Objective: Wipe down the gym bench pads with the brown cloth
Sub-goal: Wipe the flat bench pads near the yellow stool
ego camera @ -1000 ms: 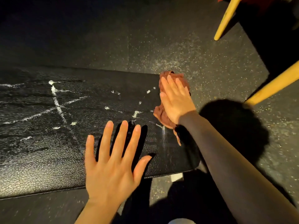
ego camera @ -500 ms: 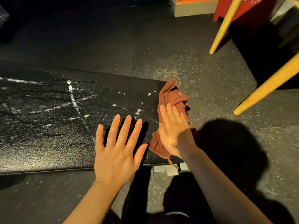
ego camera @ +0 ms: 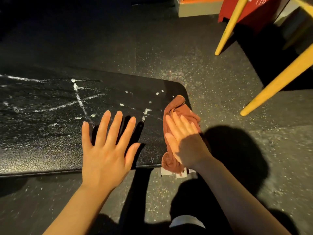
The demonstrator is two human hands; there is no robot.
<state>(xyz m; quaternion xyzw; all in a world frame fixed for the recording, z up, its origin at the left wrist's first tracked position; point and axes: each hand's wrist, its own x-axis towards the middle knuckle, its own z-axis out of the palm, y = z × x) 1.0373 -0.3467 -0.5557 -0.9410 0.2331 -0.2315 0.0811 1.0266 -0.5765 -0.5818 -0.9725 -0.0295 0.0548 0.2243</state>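
My right hand (ego camera: 183,141) pressed flat, fingers straight, on brown cloth (ego camera: 176,112) at bench pad (ego camera: 50,146) right end. My left hand (ego camera: 105,150) spread flat, holding nothing. Cloth looked light, limp, prone to bunching; best handled under palm, centre.

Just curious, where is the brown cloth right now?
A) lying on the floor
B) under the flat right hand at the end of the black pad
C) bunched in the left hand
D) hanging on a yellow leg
B: the brown cloth lies under the right hand, whose fingers are straight, at the end of the black pad; the left hand is spread and bare.
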